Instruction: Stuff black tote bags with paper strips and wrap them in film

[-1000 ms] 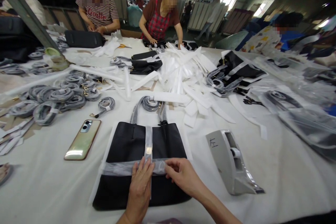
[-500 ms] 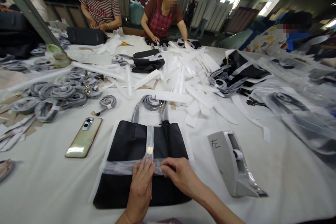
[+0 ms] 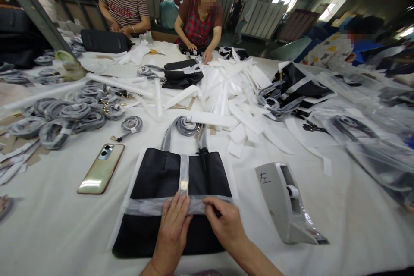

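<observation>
A black tote bag (image 3: pixel 152 177) lies flat before me, with a whitish translucent wrapping strip (image 3: pixel 145 207) across its middle and another strip (image 3: pixel 184 164) running down from its top. My left hand (image 3: pixel 173 228) presses flat on the bag, fingertips where the two strips meet. Just right of it, my right hand (image 3: pixel 224 222) is closed in a pinch against the crosswise strip; whatever is between its fingertips is hidden. Wrapped handles (image 3: pixel 167 138) stretch away from the bag's top, and a coiled strap (image 3: pixel 186 126) lies between them. To the right stands a grey tape dispenser (image 3: pixel 274 198).
A phone (image 3: pixel 101 168) lies left of the bag, near a single coiled strap (image 3: pixel 132 125) and a heap of coils (image 3: pixel 64 114). White foam strips (image 3: pixel 223 82) are piled beyond. More wrapped bags (image 3: pixel 297 82) lie right. Co-workers (image 3: pixel 200 17) stand across the table.
My right hand has slid slightly right along the crosswise strip, still pinched. My left hand stays about where it was. A co-worker's hand across the table has moved left.
</observation>
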`<state>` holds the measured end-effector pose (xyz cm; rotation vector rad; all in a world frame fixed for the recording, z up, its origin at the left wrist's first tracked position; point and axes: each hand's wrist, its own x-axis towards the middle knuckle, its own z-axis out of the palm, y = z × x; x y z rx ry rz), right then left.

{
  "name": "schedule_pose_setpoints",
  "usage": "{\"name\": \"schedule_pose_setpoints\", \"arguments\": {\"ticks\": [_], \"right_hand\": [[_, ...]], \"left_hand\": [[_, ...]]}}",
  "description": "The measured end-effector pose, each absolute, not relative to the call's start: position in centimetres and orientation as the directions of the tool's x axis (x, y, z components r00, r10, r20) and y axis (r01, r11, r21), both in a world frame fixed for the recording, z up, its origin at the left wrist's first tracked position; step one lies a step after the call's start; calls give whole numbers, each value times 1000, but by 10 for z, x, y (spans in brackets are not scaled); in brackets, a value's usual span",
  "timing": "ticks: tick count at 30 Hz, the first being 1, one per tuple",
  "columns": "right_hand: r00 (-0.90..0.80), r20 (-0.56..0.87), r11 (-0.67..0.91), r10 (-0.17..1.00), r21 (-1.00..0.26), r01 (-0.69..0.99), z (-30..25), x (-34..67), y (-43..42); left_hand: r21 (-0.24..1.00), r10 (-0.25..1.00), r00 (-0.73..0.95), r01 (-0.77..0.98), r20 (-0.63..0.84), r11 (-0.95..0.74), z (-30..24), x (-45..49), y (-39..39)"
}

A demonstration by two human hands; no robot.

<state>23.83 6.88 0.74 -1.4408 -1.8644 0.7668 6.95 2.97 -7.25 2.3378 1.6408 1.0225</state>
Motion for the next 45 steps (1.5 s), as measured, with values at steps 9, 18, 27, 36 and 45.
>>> {"name": "schedule_pose_setpoints", "arguments": {"ticks": [9, 18, 27, 36, 45], "right_hand": [[99, -199, -219, 975, -931, 291, 37, 256, 55], [-73, -169, -81, 983, -751, 655, 32, 233, 47], [99, -290, -288, 952, -736, 613, 24, 227, 48], [48, -399, -362, 915, -765, 533, 19, 218, 47], [-35, 76, 80, 996, -751, 656, 17, 223, 51]], "left_hand": [[378, 865, 232, 827, 446, -417, -74, 69, 30], [373, 864, 241, 827, 441, -421, -70, 69, 29], [383, 874, 232, 829, 426, -407, -69, 69, 29], [402, 875, 230, 818, 426, -411, -67, 69, 29], [354, 878, 261, 840, 401, -412, -67, 68, 29]]}}
